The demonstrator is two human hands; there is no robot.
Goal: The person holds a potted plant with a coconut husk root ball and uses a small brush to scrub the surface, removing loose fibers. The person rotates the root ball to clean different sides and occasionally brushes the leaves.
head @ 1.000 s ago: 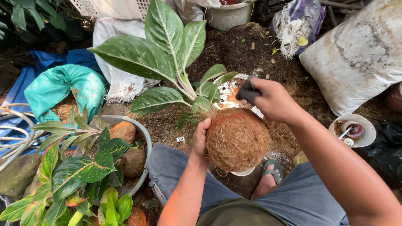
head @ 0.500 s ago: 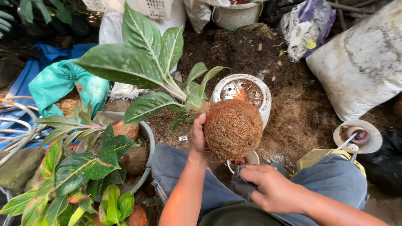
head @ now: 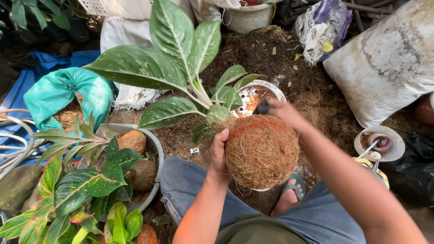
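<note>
1. Coir-wrapped root ball (head: pixel 262 151), round, brown & fibrous, sits mid-frame, held up over the person's lap, above a white pot rim just visible under it.
2. Plant (head: pixel 181 68) w/ big green white-speckled leaves grows out of the ball's top left, leaning away toward upper left.
3. Left hand (head: pixel 218 151) is closed around the ball's left side, thumb & fingers pressed into the fibre.
4. Right hand (head: pixel 282 112) is at the ball's top edge, fingers closed on a small dark object (head: pixel 263 107); can't tell what it is.
5. White perforated pot (head: pixel 253 97) stands just behind the ball, orange-brown inside.
6. Ground (head: pixel 253 49) is bare dark soil w/ loose coir strands, outdoors.
7. Left: grey basin (head: pixel 156 149) holding more coir balls & red-veined plants; teal bag (head: pixel 68 97) behind, blue tarp beyond.
8. Right: big dirty white sack (head: pixel 384 68); small white dish w/ tape roll (head: pixel 379 142) near the right arm.
9. Grey shorts (head: pixel 190 185) & a sandalled foot (head: pixel 291 192) below the ball.
</note>
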